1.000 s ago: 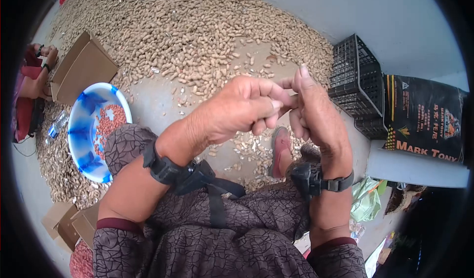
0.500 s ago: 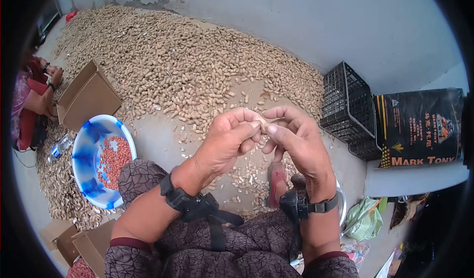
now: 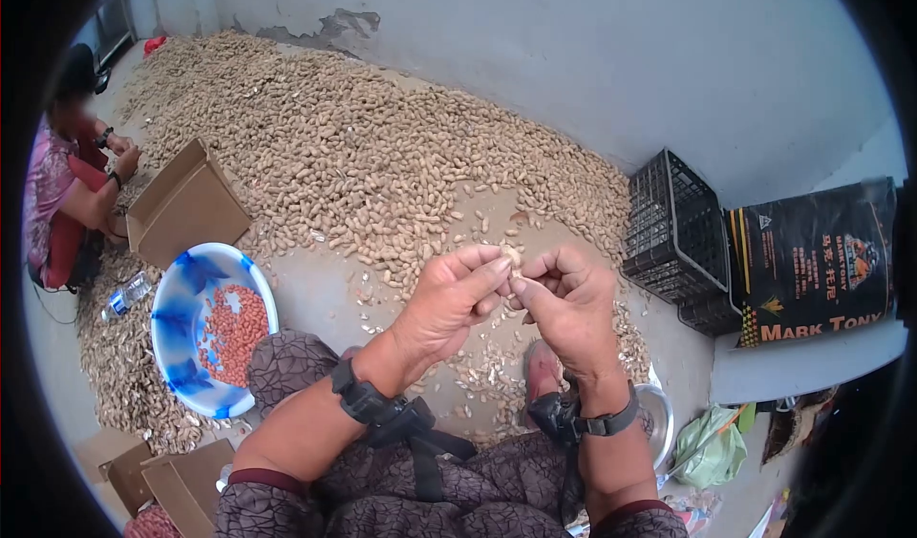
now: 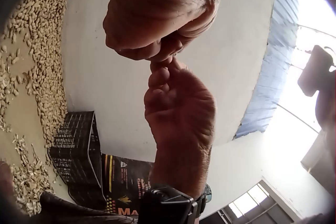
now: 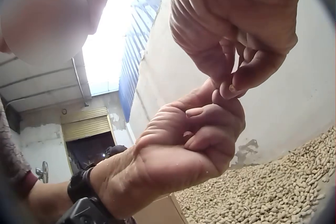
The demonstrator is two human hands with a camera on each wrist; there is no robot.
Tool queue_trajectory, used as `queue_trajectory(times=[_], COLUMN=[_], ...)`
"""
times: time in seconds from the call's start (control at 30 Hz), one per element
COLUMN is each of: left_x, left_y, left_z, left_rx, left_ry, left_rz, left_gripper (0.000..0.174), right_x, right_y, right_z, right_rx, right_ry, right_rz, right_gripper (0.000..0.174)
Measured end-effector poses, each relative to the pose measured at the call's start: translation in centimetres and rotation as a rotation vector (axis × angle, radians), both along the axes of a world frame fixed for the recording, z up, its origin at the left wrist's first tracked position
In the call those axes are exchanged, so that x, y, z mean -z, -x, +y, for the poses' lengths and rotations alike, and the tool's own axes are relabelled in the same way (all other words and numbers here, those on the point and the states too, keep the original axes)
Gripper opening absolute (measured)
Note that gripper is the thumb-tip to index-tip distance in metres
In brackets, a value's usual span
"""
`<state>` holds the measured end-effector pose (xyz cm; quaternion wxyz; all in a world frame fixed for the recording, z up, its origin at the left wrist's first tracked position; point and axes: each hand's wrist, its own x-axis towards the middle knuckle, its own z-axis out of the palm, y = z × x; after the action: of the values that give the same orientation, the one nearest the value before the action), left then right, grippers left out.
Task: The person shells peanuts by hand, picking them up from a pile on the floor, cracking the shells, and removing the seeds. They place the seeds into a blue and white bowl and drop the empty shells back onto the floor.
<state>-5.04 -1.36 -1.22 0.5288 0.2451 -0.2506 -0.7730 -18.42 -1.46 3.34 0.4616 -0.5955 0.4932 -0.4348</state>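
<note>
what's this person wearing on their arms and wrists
The left hand and right hand are bare. Each wrist wears a black strap with a black camera block: left strap, right strap. A black band trails from the left one. Sleeves are dark brown, crackle-patterned, with maroon cuffs.

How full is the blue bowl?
Partly full. Reddish kernels cover the bottom of the bowl; its blue-and-white wall is bare above them.

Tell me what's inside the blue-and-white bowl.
Reddish shelled peanut kernels lie heaped in the bowl, towards its right side. The bowl's bottom beneath them is covered.
</note>
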Motion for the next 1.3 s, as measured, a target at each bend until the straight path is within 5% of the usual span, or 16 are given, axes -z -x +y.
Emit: queue_trajectory(times=[0.13, 0.4, 0.67, 0.93, 1.13, 1.2, 1.3], left_x=[0.5, 0.5, -0.2, -0.9, -0.8, -0.8, -1.0], left_y=[0.1, -0.1, -0.1, 0.1, -0.2, 0.0, -0.1], left_z=[-0.3, -0.4, -0.2, 0.2, 0.6, 0.7, 0.6], left_rx=[-0.015, 0.04, 0.121, 0.046, 0.07, -0.004, 0.007], left_ry=[0.109, -0.001, 0.125, 0.132, 0.135, 0.227, 0.255], left_rz=[-0.076, 0.181, 0.116, 0.003, 0.083, -0.062, -0.075], left_gripper=[0.012, 0.017, 0.02, 0.023, 0.037, 0.044, 0.037], right_x=[0.5, -0.4, -0.2, -0.6, 0.0, -0.2, -0.4], right_y=[0.0, -0.2, 0.1, -0.2, -0.3, -0.6, -1.1], right_z=[0.1, -0.9, -1.4, -1.5, -1.5, -1.3, -1.1], right_rx=[-0.051, -0.037, -0.328, -0.343, -0.299, -0.257, -0.234], right_ry=[0.042, -0.106, -0.383, -0.393, -0.357, -0.322, -0.259], right_rz=[0.075, -0.038, -0.33, -0.384, -0.454, -0.439, -0.384], right_gripper=[0.006, 0.029, 0.043, 0.034, 0.026, 0.024, 0.023])
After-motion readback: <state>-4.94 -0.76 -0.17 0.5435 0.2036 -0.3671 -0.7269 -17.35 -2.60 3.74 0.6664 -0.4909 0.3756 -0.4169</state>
